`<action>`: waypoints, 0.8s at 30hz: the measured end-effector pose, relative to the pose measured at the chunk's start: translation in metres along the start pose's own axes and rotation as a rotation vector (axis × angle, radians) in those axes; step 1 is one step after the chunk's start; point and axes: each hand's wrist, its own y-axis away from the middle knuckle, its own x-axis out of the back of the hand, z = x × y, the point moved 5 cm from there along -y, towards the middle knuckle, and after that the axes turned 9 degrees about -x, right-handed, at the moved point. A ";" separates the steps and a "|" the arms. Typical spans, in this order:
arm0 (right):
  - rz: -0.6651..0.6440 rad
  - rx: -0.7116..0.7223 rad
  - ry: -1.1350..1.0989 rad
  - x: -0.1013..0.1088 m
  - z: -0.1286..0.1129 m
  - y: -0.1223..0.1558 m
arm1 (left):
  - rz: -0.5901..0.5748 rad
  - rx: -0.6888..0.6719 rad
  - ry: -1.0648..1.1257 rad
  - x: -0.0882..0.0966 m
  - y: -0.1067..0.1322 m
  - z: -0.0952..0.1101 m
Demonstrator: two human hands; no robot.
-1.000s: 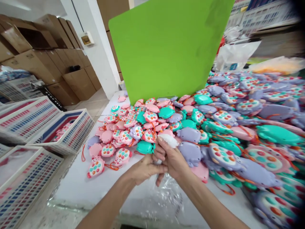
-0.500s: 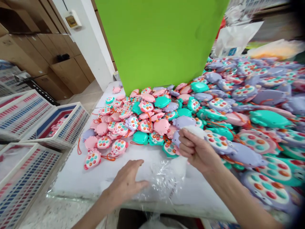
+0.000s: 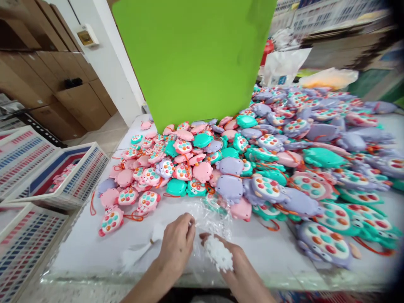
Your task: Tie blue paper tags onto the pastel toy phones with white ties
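My left hand (image 3: 177, 242) is closed, its curled fingers at the edge of a crinkled clear plastic bag (image 3: 217, 214). My right hand (image 3: 241, 265) is wrapped round a clump of small white pieces (image 3: 218, 253), which shows at the thumb side; their exact kind is unclear. It is beside the bag, close to my left hand. On the table left of my left hand lies a blurred white bundle (image 3: 139, 252) with a brownish band round it. Beyond both hands spreads a pile of animal-shaped toys with coloured dots, among them a purple one (image 3: 229, 188) and a pink one (image 3: 148, 203).
A green panel (image 3: 195, 59) stands upright behind the pile. White table (image 3: 85, 248) edges run along the front and left. Plastic baskets (image 3: 78, 181) stand on the floor at left, with cardboard boxes (image 3: 83, 107) behind. More toys (image 3: 328, 244) cover the right side.
My right hand has come down and left with the white clump, to the bag. My left hand has gone from spread to closed at the bag. The white bundle now shows at left.
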 end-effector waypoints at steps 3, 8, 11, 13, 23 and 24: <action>0.101 0.149 0.357 0.001 0.011 -0.009 | 0.038 -0.057 0.062 -0.002 -0.001 0.014; 0.245 0.196 0.711 -0.002 0.033 -0.030 | 0.087 -0.157 0.042 -0.003 0.002 0.038; 0.260 0.254 0.573 -0.001 0.018 -0.039 | 0.121 -0.249 -0.044 -0.002 0.009 0.044; 0.265 0.278 0.369 0.003 0.002 -0.043 | 0.190 -0.313 -0.094 -0.001 0.014 0.043; 0.023 -0.156 -0.919 -0.013 -0.020 -0.072 | 0.423 -0.382 -0.014 -0.005 0.013 0.034; -0.007 -0.139 -0.933 -0.014 -0.024 -0.076 | 0.405 -0.401 -0.009 -0.002 0.012 0.039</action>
